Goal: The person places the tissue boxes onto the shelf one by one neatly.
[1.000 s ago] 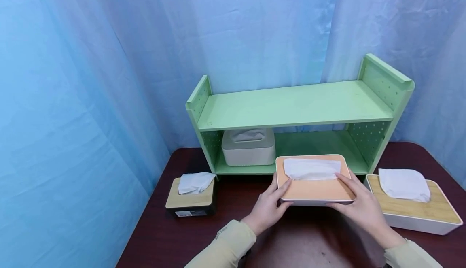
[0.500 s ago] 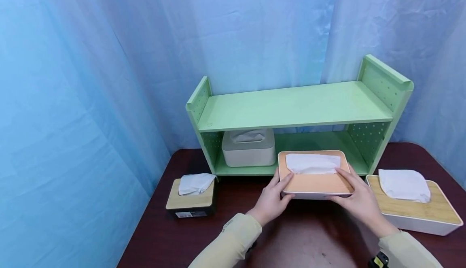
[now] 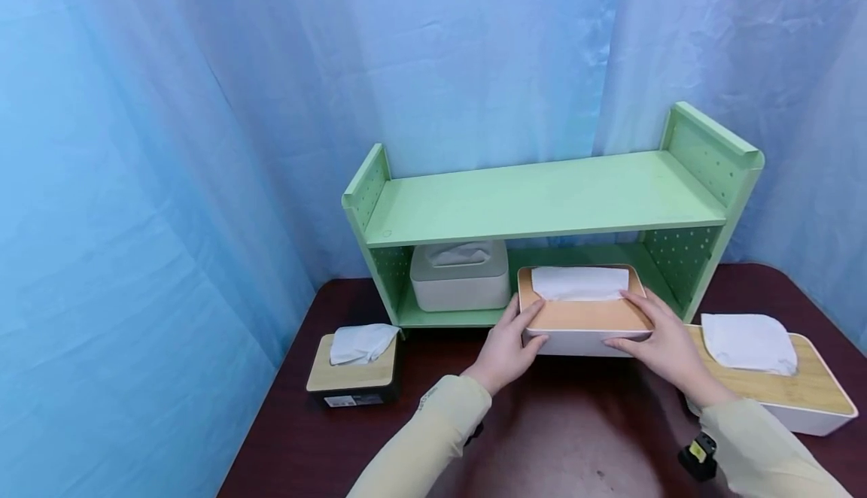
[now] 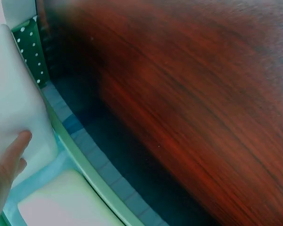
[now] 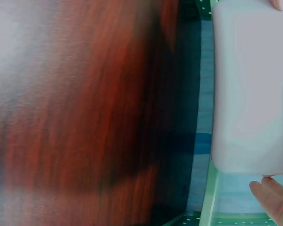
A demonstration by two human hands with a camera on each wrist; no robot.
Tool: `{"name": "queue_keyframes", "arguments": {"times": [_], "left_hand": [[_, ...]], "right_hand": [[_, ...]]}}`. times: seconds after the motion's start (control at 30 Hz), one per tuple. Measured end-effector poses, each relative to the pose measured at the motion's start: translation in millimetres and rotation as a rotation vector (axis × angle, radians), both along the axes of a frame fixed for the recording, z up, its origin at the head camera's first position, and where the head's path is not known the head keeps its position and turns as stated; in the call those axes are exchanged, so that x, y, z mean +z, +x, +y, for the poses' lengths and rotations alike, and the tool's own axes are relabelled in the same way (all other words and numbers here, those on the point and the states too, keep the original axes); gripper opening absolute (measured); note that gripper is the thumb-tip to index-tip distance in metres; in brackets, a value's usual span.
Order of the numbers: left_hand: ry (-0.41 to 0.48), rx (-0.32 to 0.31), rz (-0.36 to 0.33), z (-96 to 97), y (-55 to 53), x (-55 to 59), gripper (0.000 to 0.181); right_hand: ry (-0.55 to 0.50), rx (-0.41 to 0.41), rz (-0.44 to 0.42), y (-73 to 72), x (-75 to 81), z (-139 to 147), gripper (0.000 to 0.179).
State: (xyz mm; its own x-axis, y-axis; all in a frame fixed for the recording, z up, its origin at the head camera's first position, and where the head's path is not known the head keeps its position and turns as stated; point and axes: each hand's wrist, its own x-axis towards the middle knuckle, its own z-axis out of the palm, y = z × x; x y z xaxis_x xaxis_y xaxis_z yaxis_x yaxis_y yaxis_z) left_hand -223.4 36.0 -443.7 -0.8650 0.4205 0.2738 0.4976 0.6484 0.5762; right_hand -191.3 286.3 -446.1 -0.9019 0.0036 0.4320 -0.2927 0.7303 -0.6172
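Observation:
Both hands grip a tissue box [image 3: 589, 316] with a peach wood-look lid, a white body and a white tissue lying out of its slot. My left hand [image 3: 503, 353] holds its left end and my right hand [image 3: 667, 346] its right end, fingers over the lid and thumbs on the front face. In the head view the box overlaps the front edge of the green rack's lower shelf [image 3: 542, 257]. A grey-lidded white tissue box [image 3: 460, 287] stands on that shelf, left of the held box. In the right wrist view, the held box's smooth pale surface [image 5: 252, 89] shows.
The green two-tier rack [image 3: 555, 193] has perforated sides. A black tissue box with a wooden lid [image 3: 355, 370] sits on the dark table [image 3: 576, 438] at left. A long white tissue box with a bamboo lid [image 3: 779, 389] lies at right. Blue curtains [image 3: 494, 54] hang behind.
Both hands have carried the peach-lidded tissue box forward toward the lower shelf. Its front face now shows more. The other tissue boxes have stayed in place.

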Motion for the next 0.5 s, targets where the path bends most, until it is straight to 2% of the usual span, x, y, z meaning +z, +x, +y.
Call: {"name": "queue_keyframes", "arguments": {"times": [0.27,0.5], "left_hand": [[0.006,0.045,0.017,7.3,-9.9,6.1,0.052],[0.020,0.044,0.031,8.2,-9.6,5.5,0.052]], "right_hand": [[0.025,-0.046,-0.040,-11.0,5.6,2.6,0.084],[0.028,-0.062,-0.051,-8.7,3.2,0.6,0.082]]}}
